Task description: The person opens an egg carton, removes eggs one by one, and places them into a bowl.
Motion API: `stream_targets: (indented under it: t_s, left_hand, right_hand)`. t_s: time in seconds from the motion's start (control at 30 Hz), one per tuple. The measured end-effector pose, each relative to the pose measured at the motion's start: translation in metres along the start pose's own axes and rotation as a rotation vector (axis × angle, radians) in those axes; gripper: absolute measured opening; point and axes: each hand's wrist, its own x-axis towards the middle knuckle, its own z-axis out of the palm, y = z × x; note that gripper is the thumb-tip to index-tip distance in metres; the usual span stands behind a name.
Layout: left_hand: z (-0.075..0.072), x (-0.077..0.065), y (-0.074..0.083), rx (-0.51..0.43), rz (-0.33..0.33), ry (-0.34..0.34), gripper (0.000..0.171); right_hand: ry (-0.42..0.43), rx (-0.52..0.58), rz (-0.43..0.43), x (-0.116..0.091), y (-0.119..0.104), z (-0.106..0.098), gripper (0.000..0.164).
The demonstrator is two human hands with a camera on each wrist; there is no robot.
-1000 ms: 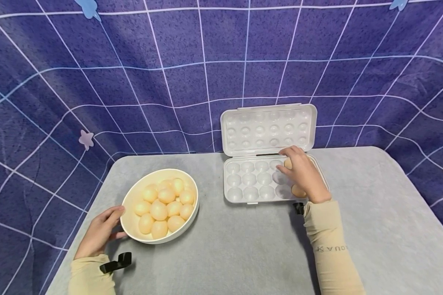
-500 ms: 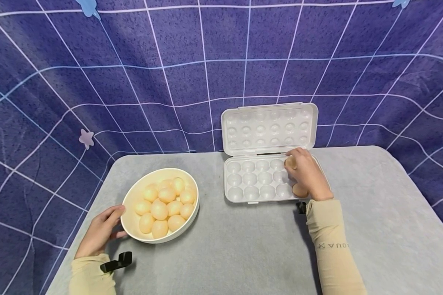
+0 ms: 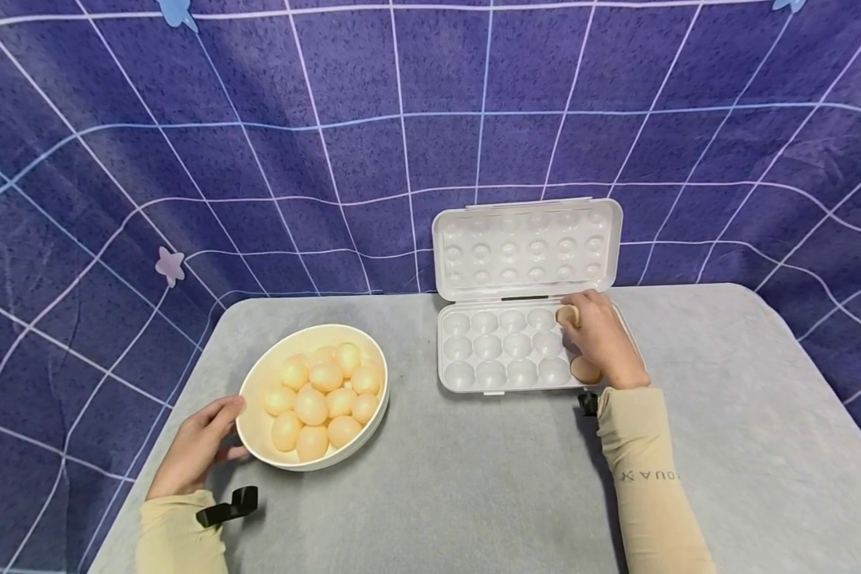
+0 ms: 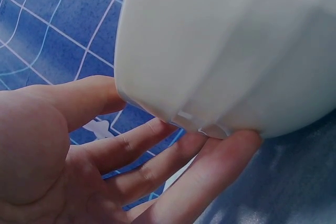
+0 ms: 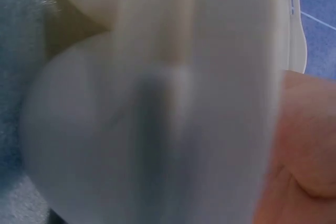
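Note:
My left hand [image 3: 199,442] holds the cream bowl [image 3: 255,426] at its left side. The thumb is at the rim, and in the left wrist view the fingers [image 4: 210,182] reach to the foot of the bowl. Several pale eggs [image 3: 311,405] are piled in it. At the right, my right hand [image 3: 606,343] reaches over a white plastic egg carton [image 3: 502,335] and pinches an egg [image 3: 566,316] at its back row. Another egg [image 3: 584,369] sits in the front row, partly behind the hand. The carton's right end is hidden under the palm.
The carton's hinged lid [image 3: 524,251] stands upright against the blue curtain [image 3: 445,151]. Both rest on or border a grey table [image 3: 438,478]. Black camera mounts [image 3: 229,507] stick out from the wrists. The carton's wall [image 5: 226,103] fills much of the right wrist view.
My right hand's fingers were spread around the egg at the back row and have drawn together on it. The hand has moved slightly right. My left hand keeps its hold on the bowl.

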Motion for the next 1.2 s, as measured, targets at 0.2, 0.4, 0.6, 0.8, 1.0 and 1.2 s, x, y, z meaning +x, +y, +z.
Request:
stream_targets:
  t_s: [0.2, 0.4, 0.6, 0.8, 1.0, 1.2]
  left_hand:
    - [-0.011, 0.013, -0.022, -0.020, 0.000, -0.004, 0.071]
    - [-0.008, 0.007, -0.012, -0.013, 0.009, -0.018, 0.066]
    - [0.006, -0.010, 0.016, 0.007, 0.005, -0.007, 0.061]
    - [0.015, -0.018, 0.032, 0.045, -0.018, -0.003, 0.065]
    - [0.013, -0.019, 0.032, 0.049, -0.030, 0.007, 0.062]
    - [0.014, -0.019, 0.031, 0.049, -0.011, 0.003, 0.064]
  right_hand:
    - [0.017, -0.002, -0.010, 0.000, 0.003, 0.004, 0.023]
    - [0.013, 0.001, -0.001, 0.000, 0.007, 0.006, 0.030]
    - [0.024, -0.002, -0.014, -0.001, 0.008, 0.008, 0.023]
    - [0.019, -0.011, -0.060, -0.001, 0.010, 0.008, 0.026]
    - [0.028, -0.004, -0.058, -0.002, 0.010, 0.009, 0.019]
    - [0.021, 0.021, 0.025, -0.001, 0.006, 0.003, 0.028]
